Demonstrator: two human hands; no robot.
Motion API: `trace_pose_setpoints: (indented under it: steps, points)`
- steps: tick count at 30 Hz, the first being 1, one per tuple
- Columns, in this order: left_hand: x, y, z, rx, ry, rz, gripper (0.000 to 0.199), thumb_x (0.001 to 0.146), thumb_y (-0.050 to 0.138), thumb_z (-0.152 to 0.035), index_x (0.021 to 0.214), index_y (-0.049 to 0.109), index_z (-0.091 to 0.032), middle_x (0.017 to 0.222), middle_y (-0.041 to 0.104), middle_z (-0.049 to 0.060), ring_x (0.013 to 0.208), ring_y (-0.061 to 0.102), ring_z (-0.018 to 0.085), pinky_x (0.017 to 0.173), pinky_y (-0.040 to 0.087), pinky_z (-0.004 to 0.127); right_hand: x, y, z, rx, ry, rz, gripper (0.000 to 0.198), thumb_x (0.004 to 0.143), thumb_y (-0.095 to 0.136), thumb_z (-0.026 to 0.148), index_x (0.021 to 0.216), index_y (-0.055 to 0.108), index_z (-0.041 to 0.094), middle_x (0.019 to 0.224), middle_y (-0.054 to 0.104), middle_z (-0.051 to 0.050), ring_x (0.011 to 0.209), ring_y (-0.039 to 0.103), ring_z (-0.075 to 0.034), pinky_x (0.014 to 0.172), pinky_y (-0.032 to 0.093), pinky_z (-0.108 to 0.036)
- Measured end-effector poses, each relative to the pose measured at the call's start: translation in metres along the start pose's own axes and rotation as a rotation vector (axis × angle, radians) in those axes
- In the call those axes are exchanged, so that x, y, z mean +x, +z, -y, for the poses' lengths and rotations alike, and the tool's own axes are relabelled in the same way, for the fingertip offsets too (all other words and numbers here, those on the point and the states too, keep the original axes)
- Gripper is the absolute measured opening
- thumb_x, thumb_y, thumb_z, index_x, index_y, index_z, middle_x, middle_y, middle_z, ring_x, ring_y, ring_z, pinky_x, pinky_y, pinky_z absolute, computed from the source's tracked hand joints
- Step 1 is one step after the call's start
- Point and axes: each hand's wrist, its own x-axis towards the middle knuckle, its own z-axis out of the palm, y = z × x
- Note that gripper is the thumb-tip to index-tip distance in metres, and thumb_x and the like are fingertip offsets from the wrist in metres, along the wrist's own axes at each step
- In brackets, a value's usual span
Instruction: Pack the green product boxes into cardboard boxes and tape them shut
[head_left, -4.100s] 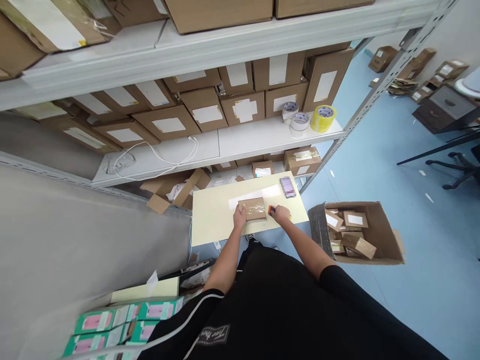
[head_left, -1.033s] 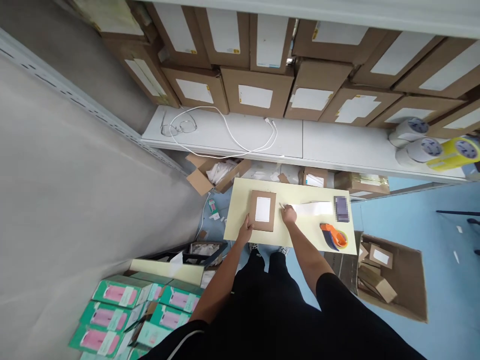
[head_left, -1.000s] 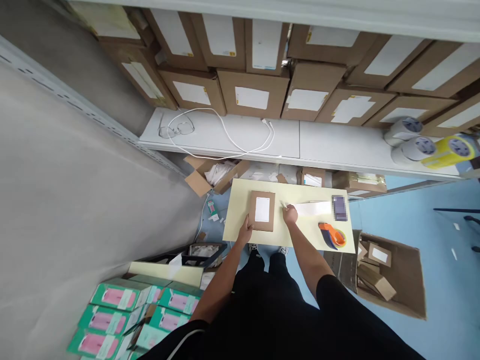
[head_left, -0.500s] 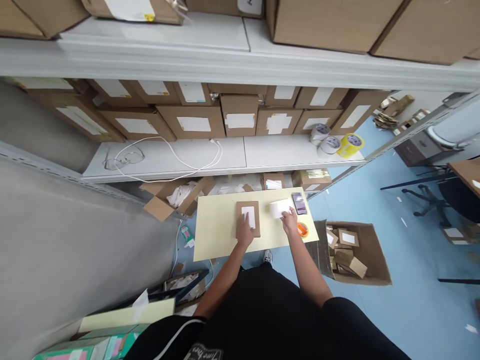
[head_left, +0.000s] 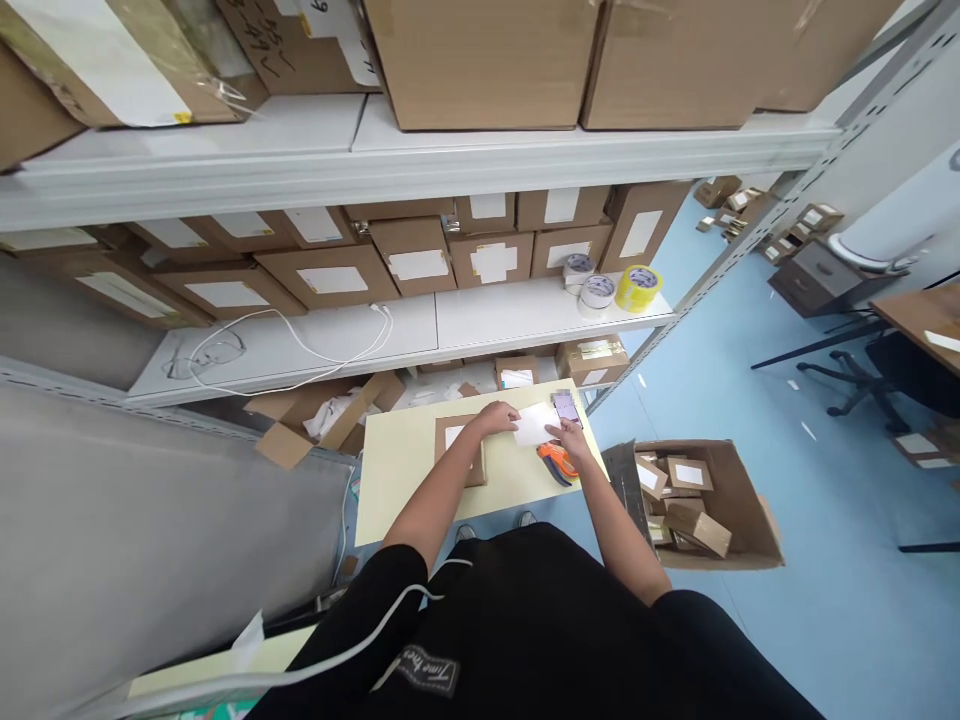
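My left hand (head_left: 498, 418) pinches the left edge of a white sheet of paper (head_left: 533, 425). At the sheet's right edge, my right hand (head_left: 568, 440) grips it too. Left of the paper, a small flat cardboard box (head_left: 474, 474) with a white label lies on the pale yellow board (head_left: 397, 450), partly covered by my left forearm. An orange tape dispenser (head_left: 555, 460) sits just below my right hand. Behind that hand lies a phone (head_left: 566, 406), its screen partly blurred out.
A large open carton (head_left: 739, 500) with several small boxes stands on the floor at right. Tape rolls (head_left: 598, 292) and a white cable (head_left: 300, 345) lie on the shelf (head_left: 480, 318) ahead, before labelled boxes. An open carton (head_left: 285, 445) is at the board's left.
My left hand has left the small box and moved right to take the paper's left edge. The view has shifted, and more of the tape dispenser shows.
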Motion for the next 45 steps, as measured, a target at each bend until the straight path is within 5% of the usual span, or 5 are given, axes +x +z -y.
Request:
trace_pose_setpoints:
  steps: [7,26,32,37,45]
  points:
    - [-0.001,-0.006,-0.002,-0.22,-0.12,0.287,0.037,0.061,0.087,-0.049,0.079,0.078,-0.017,0.073,0.071,0.002,0.072,0.064,0.02,0.072,0.05,0.03,0.019,-0.024,0.01,-0.1,-0.092,0.004,0.036,0.065,0.082,0.048,0.085,0.072,0.02,0.086,0.077,-0.005,0.081,0.067,-0.021,0.076,0.052,-0.033]
    - [0.003,-0.003,-0.001,-0.191,-0.125,-0.015,0.035,0.058,0.089,-0.047,0.074,0.08,-0.017,0.072,0.074,0.001,0.073,0.064,0.019,0.071,0.048,0.029,0.051,-0.025,0.003,-0.073,-0.035,-0.078,0.048,0.052,0.088,0.056,0.074,0.064,0.02,0.087,0.074,-0.006,0.081,0.067,-0.02,0.068,0.054,-0.029]
    - [-0.001,-0.015,-0.014,-0.127,-0.032,0.053,0.043,0.062,0.087,-0.053,0.082,0.078,-0.016,0.069,0.064,-0.001,0.068,0.055,0.016,0.065,0.04,0.026,0.059,-0.034,0.016,-0.218,-0.032,0.138,0.048,0.058,0.085,0.061,0.077,0.068,0.021,0.073,0.071,-0.002,0.069,0.063,-0.018,0.062,0.051,-0.029]
    - [-0.001,-0.015,-0.022,-0.078,-0.045,0.027,0.05,0.065,0.083,-0.065,0.067,0.072,-0.017,0.062,0.059,-0.002,0.062,0.049,0.014,0.06,0.036,0.026,0.062,-0.033,0.017,-0.252,-0.091,0.197,0.049,0.059,0.085,0.065,0.076,0.069,0.021,0.07,0.071,-0.001,0.068,0.064,-0.02,0.061,0.051,-0.031]
    - [-0.001,-0.017,-0.011,-0.252,-0.083,-0.182,0.05,0.058,0.088,-0.064,0.069,0.079,-0.017,0.068,0.072,0.004,0.067,0.059,0.017,0.064,0.045,0.027,0.06,-0.058,0.008,-0.038,-0.085,-0.052,0.055,0.061,0.086,0.063,0.093,0.073,0.021,0.09,0.078,-0.007,0.082,0.073,-0.023,0.066,0.059,-0.032]
